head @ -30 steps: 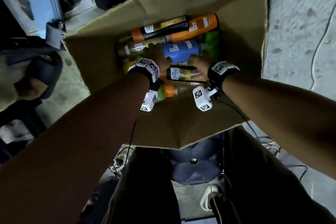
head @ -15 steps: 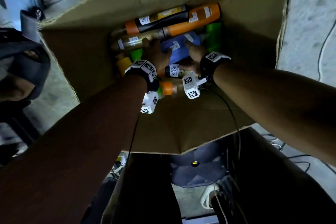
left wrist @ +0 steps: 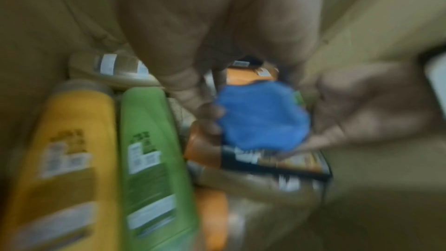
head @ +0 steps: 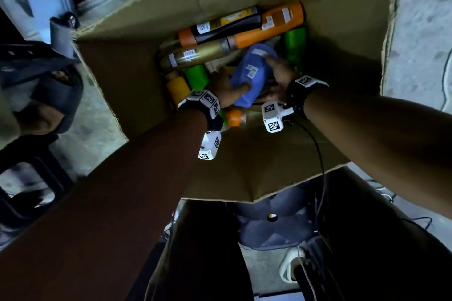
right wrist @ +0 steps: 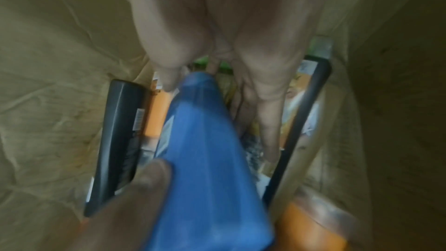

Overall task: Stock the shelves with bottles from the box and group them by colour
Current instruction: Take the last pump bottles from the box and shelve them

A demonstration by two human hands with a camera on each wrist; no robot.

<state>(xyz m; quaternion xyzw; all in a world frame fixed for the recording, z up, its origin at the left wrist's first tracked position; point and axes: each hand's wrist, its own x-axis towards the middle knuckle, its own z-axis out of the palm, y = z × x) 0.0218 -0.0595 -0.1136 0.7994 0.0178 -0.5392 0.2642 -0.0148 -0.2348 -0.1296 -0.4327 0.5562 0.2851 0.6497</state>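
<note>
Head view shows both hands deep in the brown cardboard box [head: 342, 19], sharing one blue plastic bottle [head: 252, 73]. The left hand [head: 223, 85] wraps its base end at 7 o'clock, thumb curled over it; the right hand [head: 281, 71] curls round its upper end at 2 o'clock. Orange plastic bottles [head: 269, 27] lie at 12 o'clock, a green plastic bottle [head: 294, 44] at 1 o'clock. Best lifted straight up, clear of the neighbours, with one firm grip before the other lets go.
</note>
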